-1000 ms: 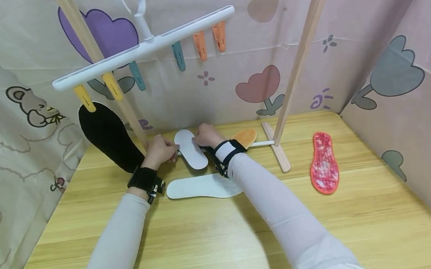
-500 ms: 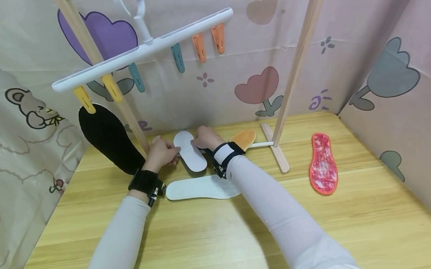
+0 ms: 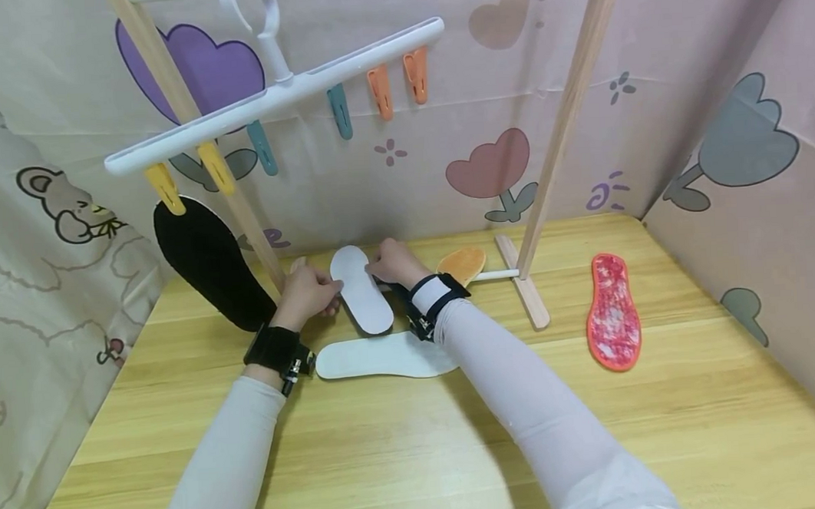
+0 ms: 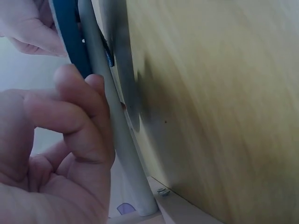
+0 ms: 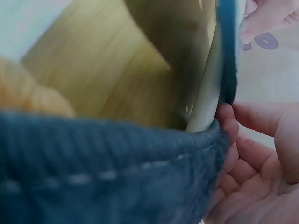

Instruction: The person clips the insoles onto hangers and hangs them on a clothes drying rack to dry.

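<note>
Both hands hold a small insole, white on its upward face and blue on the other (image 3: 362, 291), over the white rod at the back of the table. My left hand (image 3: 307, 292) pinches its left edge between thumb and curled fingers. My right hand (image 3: 397, 261) pinches the opposite edge near the upper end. In the right wrist view, a fuzzy dark-blue piece with a stitched edge (image 5: 107, 172) reaches those right fingertips (image 5: 226, 114). A larger white insole (image 3: 378, 357) lies flat in front, partly hidden by the right forearm.
A white hanger (image 3: 275, 96) with yellow, teal and orange clothespins hangs from a wooden rack (image 3: 569, 115). One yellow clothespin (image 3: 165, 189) grips a black insole (image 3: 210, 261). An orange insole (image 3: 462, 265) lies by the rod (image 3: 498, 275); a red-and-white one (image 3: 613, 313) lies right.
The small insole's near end has shifted slightly toward me, and my left thumb has come further onto its edge. Otherwise the hands stay nearly in place.
</note>
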Demonstrator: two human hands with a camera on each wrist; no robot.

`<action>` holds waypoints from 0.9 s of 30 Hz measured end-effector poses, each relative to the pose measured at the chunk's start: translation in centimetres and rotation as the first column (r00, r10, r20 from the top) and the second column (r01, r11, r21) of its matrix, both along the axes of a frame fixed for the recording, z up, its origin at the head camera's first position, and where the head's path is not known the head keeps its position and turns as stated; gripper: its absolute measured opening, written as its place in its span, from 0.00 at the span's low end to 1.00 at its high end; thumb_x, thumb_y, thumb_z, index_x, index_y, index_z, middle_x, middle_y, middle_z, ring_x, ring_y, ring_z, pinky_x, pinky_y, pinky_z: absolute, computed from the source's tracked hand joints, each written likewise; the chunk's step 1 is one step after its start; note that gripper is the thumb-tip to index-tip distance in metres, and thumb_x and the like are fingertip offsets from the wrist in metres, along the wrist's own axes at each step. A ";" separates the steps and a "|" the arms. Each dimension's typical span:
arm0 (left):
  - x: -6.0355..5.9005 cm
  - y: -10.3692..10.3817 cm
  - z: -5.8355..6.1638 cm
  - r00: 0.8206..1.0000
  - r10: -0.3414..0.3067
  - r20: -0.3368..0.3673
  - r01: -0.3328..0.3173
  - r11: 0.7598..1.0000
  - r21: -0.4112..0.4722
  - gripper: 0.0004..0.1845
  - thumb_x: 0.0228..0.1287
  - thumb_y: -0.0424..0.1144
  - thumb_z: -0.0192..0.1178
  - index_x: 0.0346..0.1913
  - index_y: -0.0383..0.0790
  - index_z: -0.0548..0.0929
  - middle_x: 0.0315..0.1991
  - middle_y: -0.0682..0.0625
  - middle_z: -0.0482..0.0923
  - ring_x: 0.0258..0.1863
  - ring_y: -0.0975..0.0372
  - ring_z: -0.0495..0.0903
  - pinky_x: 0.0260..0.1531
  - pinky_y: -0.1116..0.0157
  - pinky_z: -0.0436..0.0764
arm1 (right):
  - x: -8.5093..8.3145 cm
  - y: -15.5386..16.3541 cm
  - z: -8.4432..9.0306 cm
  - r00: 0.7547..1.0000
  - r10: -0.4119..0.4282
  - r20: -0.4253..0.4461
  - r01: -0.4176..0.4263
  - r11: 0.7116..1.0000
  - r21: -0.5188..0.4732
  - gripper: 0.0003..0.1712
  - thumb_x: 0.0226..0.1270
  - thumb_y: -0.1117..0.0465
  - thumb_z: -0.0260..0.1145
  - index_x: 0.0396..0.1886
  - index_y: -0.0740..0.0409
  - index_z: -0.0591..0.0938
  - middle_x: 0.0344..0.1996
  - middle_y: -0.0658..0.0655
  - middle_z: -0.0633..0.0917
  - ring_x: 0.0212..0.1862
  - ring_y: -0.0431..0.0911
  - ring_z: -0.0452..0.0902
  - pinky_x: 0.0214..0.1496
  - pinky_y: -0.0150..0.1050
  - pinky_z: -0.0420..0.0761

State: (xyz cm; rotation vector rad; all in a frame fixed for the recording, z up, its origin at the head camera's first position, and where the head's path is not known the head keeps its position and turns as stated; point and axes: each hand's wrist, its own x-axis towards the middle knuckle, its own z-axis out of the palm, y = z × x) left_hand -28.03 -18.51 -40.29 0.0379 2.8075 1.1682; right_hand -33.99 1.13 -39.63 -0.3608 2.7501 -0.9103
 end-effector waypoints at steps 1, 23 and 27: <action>0.1 0.0 0.0 1.000 0.005 0.003 -0.005 1.000 0.002 0.15 0.79 0.40 0.62 0.38 0.30 0.89 0.20 0.51 0.85 0.17 0.65 0.80 0.21 0.72 0.78 | -0.6 0.2 -0.9 1.000 0.005 -0.016 -0.005 1.000 -0.024 0.30 0.79 0.54 0.68 0.12 0.54 0.78 0.11 0.46 0.65 0.16 0.41 0.63 0.23 0.33 0.64; 1.9 0.2 1.0 0.997 0.069 -0.042 -0.064 0.991 0.117 0.15 0.79 0.40 0.63 0.45 0.28 0.88 0.27 0.47 0.88 0.18 0.66 0.82 0.24 0.69 0.85 | 2.4 1.3 0.4 0.997 -0.001 -0.071 -0.012 0.983 -0.181 0.18 0.80 0.57 0.67 0.32 0.65 0.92 0.24 0.59 0.89 0.28 0.47 0.84 0.30 0.30 0.77; 2.4 0.2 1.4 0.995 0.086 -0.052 -0.080 0.990 0.119 0.15 0.79 0.42 0.63 0.46 0.31 0.89 0.28 0.47 0.88 0.20 0.64 0.83 0.25 0.69 0.85 | 2.8 1.4 0.8 0.998 -0.001 -0.065 -0.012 0.979 -0.202 0.18 0.81 0.56 0.67 0.34 0.64 0.92 0.26 0.59 0.90 0.29 0.47 0.85 0.32 0.31 0.80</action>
